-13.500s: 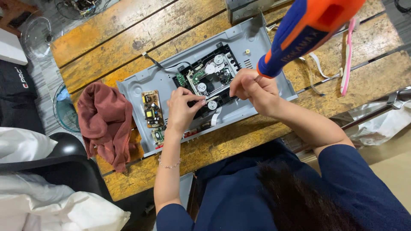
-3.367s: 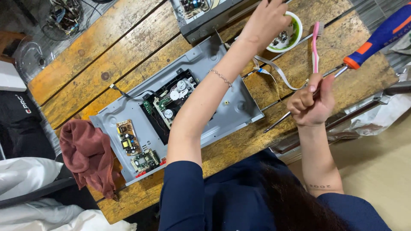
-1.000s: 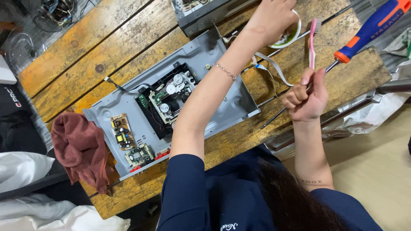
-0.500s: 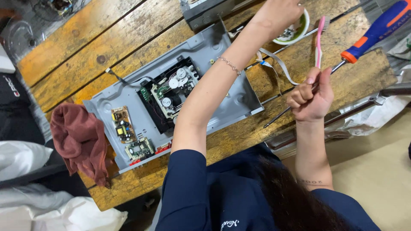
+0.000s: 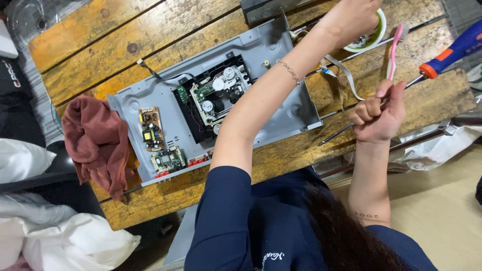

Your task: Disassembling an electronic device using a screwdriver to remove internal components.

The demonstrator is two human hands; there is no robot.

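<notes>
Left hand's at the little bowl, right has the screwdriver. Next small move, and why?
Probably draw the left hand back from the green-rimmed bowl toward the open grey chassis. The hand covers the bowl, so what its fingers hold is hidden. The right hand already has a grip on the screwdriver, tip toward the chassis, where the drive mechanism lies exposed.

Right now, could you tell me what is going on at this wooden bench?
A person is working over an opened grey metal chassis with exposed circuit boards and a disc drive mechanism. The left hand reaches into a small green-rimmed bowl at the bench's far edge. The right hand is fisted around a screwdriver. A pink toothbrush and a reddish cloth lie nearby.
</notes>
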